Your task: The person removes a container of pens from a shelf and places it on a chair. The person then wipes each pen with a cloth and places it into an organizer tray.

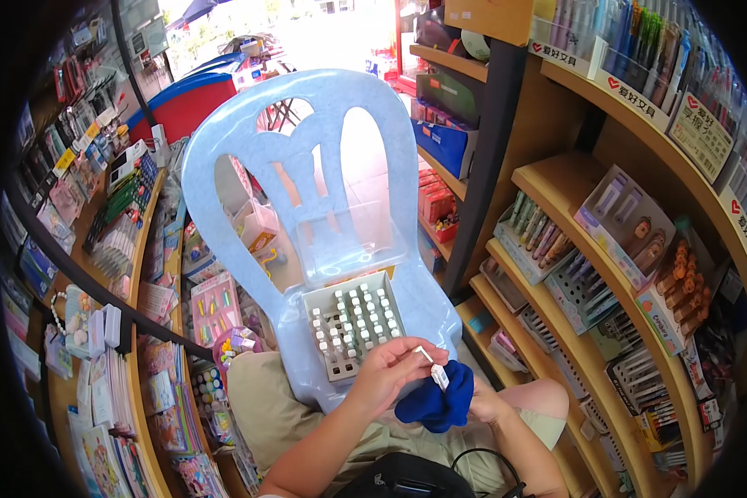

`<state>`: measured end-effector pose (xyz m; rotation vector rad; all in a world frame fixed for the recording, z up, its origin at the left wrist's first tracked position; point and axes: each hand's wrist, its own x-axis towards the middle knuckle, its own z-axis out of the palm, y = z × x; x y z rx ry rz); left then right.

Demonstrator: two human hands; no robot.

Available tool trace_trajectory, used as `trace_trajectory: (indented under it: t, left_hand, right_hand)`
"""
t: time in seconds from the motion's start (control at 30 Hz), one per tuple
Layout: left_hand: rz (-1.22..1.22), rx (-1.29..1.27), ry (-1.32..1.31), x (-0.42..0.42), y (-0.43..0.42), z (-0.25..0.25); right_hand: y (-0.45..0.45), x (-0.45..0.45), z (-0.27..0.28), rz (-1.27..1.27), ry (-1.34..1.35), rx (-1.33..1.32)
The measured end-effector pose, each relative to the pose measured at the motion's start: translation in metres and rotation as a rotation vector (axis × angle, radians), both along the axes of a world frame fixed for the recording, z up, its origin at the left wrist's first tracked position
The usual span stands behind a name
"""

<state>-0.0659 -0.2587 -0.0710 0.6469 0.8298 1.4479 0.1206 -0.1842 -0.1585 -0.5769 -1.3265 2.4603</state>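
My left hand (390,371) is closed, its fingertips pinching a thin white piece (423,354) whose kind I cannot make out. Just below it, a small white bottle (440,378) with dark print on its label stands out of a blue cloth (436,408). My right hand (486,404) is wrapped round the cloth from the right, most of its fingers hidden behind it. In front of my hands, a shallow grey box (314,309) holds rows of small bottles (363,319) with white caps; some of its slots have no bottle.
The box rests on a light blue plastic chair (307,365), a clear plastic lid (353,241) leaning against its backrest. Wooden shelves (556,224) with pens crowd the right side. Racks of stationery (108,398) line the left. My knees flank the chair's front edge.
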Motion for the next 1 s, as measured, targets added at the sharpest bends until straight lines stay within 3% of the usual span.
trace_trajectory:
  t: [0.63, 0.73, 1.0]
  left_hand:
    - [-0.114, 0.058, 0.501, -0.017, -0.023, -0.010]
    - [-0.120, 0.100, 0.551, -0.022, -0.025, -0.015]
    - [-0.097, 0.211, 0.929, -0.025, -0.028, 0.007]
  right_hand:
    - [0.002, -0.001, 0.010, 0.021, -0.065, 0.280]
    - [0.001, -0.005, -0.004, -0.080, 0.082, 0.445]
    - [0.000, -0.005, 0.000, -0.074, -0.009, 0.541]
